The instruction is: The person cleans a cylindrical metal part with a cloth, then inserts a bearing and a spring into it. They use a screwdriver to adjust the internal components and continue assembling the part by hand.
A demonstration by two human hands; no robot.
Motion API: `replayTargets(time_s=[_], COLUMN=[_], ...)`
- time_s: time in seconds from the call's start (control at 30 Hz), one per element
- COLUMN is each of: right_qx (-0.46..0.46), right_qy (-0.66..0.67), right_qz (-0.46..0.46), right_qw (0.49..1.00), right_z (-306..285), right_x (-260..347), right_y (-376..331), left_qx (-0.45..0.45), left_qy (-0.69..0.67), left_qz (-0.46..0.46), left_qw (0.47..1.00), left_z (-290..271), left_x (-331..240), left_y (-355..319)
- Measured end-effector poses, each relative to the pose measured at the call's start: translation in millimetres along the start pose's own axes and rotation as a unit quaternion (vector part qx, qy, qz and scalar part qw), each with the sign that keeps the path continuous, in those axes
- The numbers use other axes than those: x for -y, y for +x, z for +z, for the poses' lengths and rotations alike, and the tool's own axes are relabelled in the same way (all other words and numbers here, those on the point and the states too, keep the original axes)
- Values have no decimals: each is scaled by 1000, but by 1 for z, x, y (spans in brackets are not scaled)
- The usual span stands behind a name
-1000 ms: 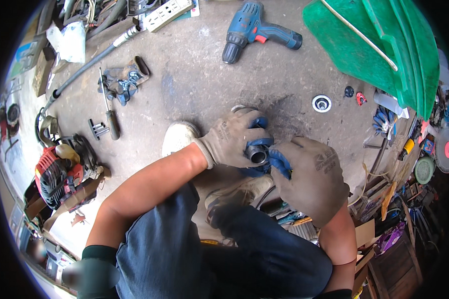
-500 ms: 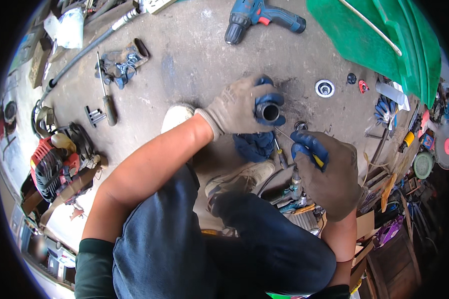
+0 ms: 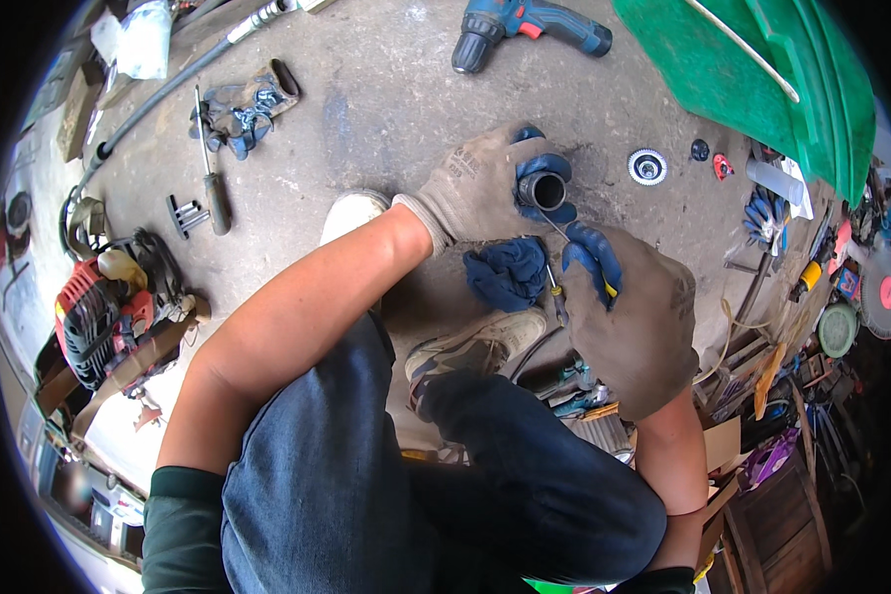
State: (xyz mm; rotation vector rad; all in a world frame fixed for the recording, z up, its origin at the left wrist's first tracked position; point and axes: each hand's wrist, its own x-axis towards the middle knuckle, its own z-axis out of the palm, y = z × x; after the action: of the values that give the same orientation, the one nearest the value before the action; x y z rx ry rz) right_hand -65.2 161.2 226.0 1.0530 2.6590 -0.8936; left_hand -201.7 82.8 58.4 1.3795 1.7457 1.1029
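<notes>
My left hand [image 3: 490,188], in a grey-brown glove with blue-coated fingers, is closed around a short dark tube [image 3: 546,191]. The tube's open end faces up toward me. My gloved right hand [image 3: 632,307] grips a thin screwdriver [image 3: 555,227]; a bit of its yellow handle shows between the fingers. Its shaft reaches up to the lower rim of the tube, but whether the tip goes inside I cannot tell. Below the hands lie a crumpled dark blue cloth [image 3: 506,273] and a second screwdriver [image 3: 559,302], partly beside my right glove.
A blue cordless drill [image 3: 525,28] lies at the far side. Rightward are a toothed white ring [image 3: 647,166] and a green plastic sheet [image 3: 733,79]. To the left lie another screwdriver [image 3: 215,198], spare gloves [image 3: 243,114] and a red power tool [image 3: 94,317]. Cluttered tools line the right.
My right hand has moved up and left, bringing the screwdriver's shaft to the tube's lower rim. My left hand and the tube have shifted slightly up and right. A small dark gear is now hidden.
</notes>
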Motion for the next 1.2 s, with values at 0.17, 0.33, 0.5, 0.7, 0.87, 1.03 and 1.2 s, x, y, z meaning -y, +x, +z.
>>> replayTargets(time_s=[0.17,0.33,0.5,0.7,0.87,1.03,1.2], right_qx=[38,42,36,9,-3,-7,11], right_qy=[-81,-119,-88,-95,-79,-77,-96], right_qz=[-13,-55,-27,-2,-4,-8,-14], right_qw=[996,990,995,995,997,997,995], right_z=[-4,-1,-10,2,5,8,7], right_x=[9,6,8,10,6,6,10], right_y=[6,6,-9,-18,-21,-18,-12], left_qx=[44,89,120,119,122,45,52], left_qy=[-11,-16,10,49,30,21,32], left_qz=[-25,-12,-23,12,-46,-10,-2], left_qw=[999,996,992,992,991,999,998], left_z=[-4,-5,-1,11,7,10,10], left_x=[-5,-8,-14,-15,-12,-11,-15], left_y=[1,-2,0,-2,1,-4,-2])
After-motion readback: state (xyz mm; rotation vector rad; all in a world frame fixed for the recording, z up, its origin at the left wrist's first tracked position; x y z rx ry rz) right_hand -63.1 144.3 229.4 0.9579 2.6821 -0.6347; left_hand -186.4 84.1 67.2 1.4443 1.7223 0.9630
